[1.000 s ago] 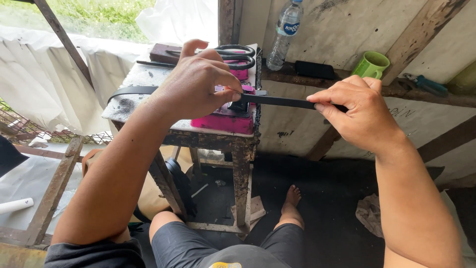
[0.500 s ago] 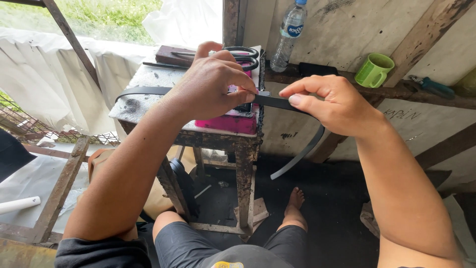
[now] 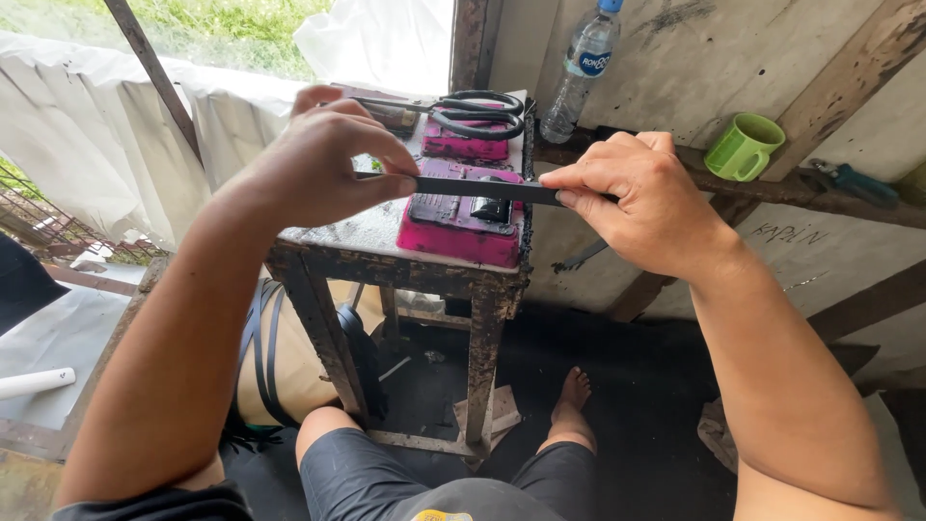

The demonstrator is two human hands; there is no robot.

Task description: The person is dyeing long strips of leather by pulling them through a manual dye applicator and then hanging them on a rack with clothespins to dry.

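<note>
We see our two bare hands held over a small worn wooden stand [image 3: 386,246], stretching a narrow black strap [image 3: 487,189] level between them. Our left hand [image 3: 313,164] is closed on the strap's left end, thumb against forefinger. Our right hand [image 3: 641,198] is clamped on it just beside the stand's right edge, and the strap's loose tail [image 3: 582,257] hangs below that hand.

Compared with half a second ago, our hands now sit further apart, so a longer run of strap shows between them. The left hand has drawn back to the left, uncovering the pink block [image 3: 461,214] on the stand, which lies directly under the strap.

Black scissors [image 3: 473,114] rest on a second pink block [image 3: 463,145] at the back of the stand. On the wooden ledge [image 3: 820,193] behind stand a clear plastic bottle [image 3: 579,77] with a blue cap and, well to its right, a green mug [image 3: 743,147]. We cannot tell what either one holds.
</note>
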